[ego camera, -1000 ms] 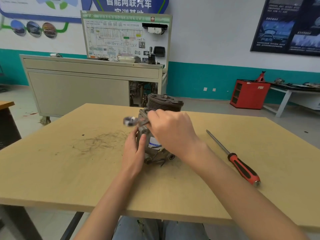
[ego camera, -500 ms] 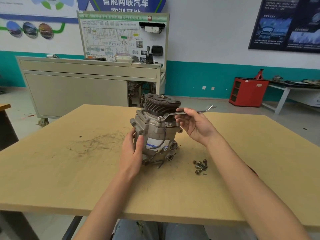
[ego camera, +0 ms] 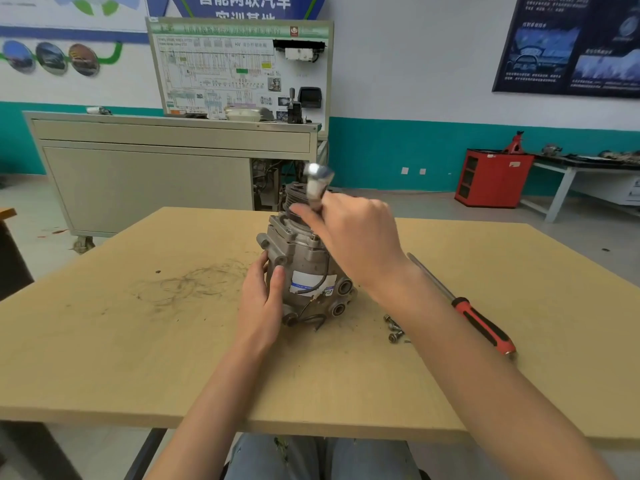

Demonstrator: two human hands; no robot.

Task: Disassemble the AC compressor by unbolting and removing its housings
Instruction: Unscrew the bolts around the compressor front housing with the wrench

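Observation:
A grey metal AC compressor (ego camera: 304,268) stands upright on the wooden table (ego camera: 104,358), pulley end up, with a white and blue label on its side. My left hand (ego camera: 261,299) grips its left flank, thumb on the housing. My right hand (ego camera: 356,237) is closed around a silver wrench (ego camera: 317,183) over the compressor's upper part. The wrench is blurred and its free end points up and away. A few loose bolts (ego camera: 394,329) lie on the table just right of the compressor's base.
A red-handled screwdriver (ego camera: 481,323) lies on the table to the right, partly behind my right forearm. Dark scuff marks (ego camera: 194,282) cover the tabletop at left. A grey cabinet with a wiring board (ego camera: 173,161) stands beyond the table. A red cabinet (ego camera: 491,178) sits at back right.
My right hand has swung the wrench from pointing right to pointing up and away over the compressor. My left hand still holds the compressor's side.

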